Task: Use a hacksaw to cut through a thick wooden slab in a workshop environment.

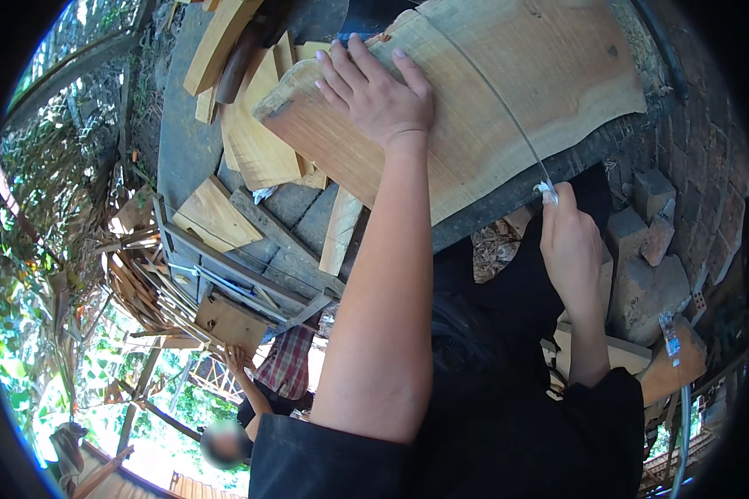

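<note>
Diagonally laid wooden slab (566, 62): lies on the dark worktop (491, 208), with its long axis from lower left to upper right, narrower end toward the left, wavy edge facing lower right.
Thin dark line (493, 90): runs straight across the slab, from upper left to lower right, athwart the long axis; cannot tell whether cord or blade.
Left hand (389, 106): rests palm down on the slab, left of the line, fingers spread and pointing upper left.
Right hand (570, 245): curls closed just beside the wavy edge, pinching the line's white end (547, 190).
</note>
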Available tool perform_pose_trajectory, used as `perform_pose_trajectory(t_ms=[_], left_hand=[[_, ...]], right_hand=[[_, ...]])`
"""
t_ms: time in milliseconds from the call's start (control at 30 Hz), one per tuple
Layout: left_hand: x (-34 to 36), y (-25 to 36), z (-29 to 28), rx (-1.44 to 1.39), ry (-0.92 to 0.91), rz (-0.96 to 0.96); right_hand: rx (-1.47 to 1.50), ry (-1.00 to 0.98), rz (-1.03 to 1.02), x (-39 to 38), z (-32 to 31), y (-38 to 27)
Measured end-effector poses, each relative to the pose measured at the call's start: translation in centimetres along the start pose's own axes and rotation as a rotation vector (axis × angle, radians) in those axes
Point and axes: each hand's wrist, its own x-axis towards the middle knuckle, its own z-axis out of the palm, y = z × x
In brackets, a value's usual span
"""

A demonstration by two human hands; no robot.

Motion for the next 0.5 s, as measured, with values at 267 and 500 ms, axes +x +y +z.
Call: perform_pose_trajectory(t_ms=[267, 500], left_hand=[[-0.2, 1.1, 0.8, -0.045, -0.002, -0.022], [0.2, -0.3, 0.2, -0.008, -0.001, -0.027]], right_hand=[[0.002, 0.16, -0.175, 9.3, 1.6, -3.8], [0.029, 0.023, -0.037, 2.0, 1.0, -0.8]])
